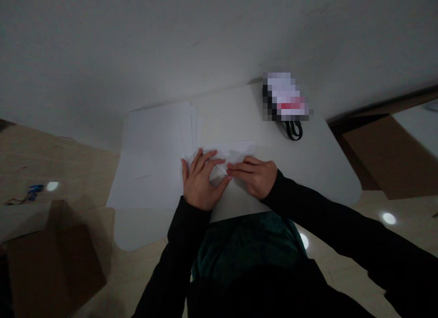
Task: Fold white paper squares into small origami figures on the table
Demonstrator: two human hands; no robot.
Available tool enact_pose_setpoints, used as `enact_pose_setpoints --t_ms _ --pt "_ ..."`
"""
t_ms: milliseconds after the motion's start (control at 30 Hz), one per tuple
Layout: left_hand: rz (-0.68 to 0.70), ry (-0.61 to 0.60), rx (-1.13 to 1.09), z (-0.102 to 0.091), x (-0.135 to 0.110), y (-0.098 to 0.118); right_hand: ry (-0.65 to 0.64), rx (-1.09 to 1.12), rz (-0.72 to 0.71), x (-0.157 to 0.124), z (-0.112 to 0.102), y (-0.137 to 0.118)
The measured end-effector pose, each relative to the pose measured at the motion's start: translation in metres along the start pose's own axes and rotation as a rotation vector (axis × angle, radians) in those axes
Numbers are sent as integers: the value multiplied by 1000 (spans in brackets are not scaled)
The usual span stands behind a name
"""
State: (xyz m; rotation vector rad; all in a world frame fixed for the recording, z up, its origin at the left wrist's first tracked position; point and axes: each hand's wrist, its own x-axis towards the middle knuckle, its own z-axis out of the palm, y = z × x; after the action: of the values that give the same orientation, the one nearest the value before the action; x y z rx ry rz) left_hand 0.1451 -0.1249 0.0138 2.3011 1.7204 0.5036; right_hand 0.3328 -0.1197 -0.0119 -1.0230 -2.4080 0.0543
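Note:
A folded sheet of white paper lies on the white table in front of me. It has a straight flap along its far edge and slanted folds that come to a point on the near side. My left hand rests over its left part, fingers spread and pressing it down. From the right, my right hand has its fingers drawn together, with the tips on the paper near that point. Beside my left hand is a pile of white sheets, slightly fanned at its right edge. My hands hide part of the folds.
The white table meets a pale wall. At the back right stands a blurred-out white and red item with a black strap. Brown cardboard boxes sit low on the left and right.

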Motion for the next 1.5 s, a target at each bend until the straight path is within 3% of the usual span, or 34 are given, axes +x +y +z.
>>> enact_pose_setpoints --t_ms 267,767,1067,1167,1300,1500 --pt "83 -146 -38 -4 7 -12 27 29 -22 1 -3 2" --pt "89 21 15 4 3 -7 -20 -14 1 -2 -1 -3" --pt "87 68 52 7 1 -4 39 -44 -17 0 -2 -4" --pt "99 138 70 7 -3 -1 13 -37 -25 3 -2 -5" --pt "149 227 16 14 -14 7 -30 -37 7 4 -2 -5" --pt "200 229 -110 23 -27 10 -41 -17 11 1 1 -3"
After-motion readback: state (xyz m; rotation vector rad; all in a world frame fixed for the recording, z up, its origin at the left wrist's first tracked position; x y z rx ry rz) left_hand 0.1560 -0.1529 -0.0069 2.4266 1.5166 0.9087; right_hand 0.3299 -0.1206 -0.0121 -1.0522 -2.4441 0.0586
